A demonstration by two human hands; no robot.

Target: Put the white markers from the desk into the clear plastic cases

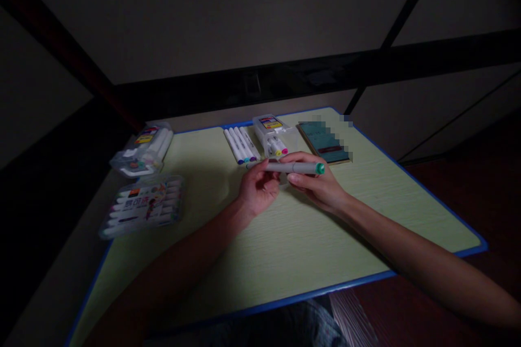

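Observation:
A white marker with a green end lies level between my two hands, above the middle of the table. The fingers of my left hand pinch its left part. My right hand grips it nearer the green end, which points right. Just behind the hands stands an open clear plastic case, with a yellow-tipped and a pink-tipped marker showing at its front. Several white markers lie side by side left of that case, with blue, teal and purple ends toward me.
A teal book, partly pixelated, lies right of the open case. At the left edge are another clear marker case and a flat marker pack. The pale green table has a blue rim, with a wall behind.

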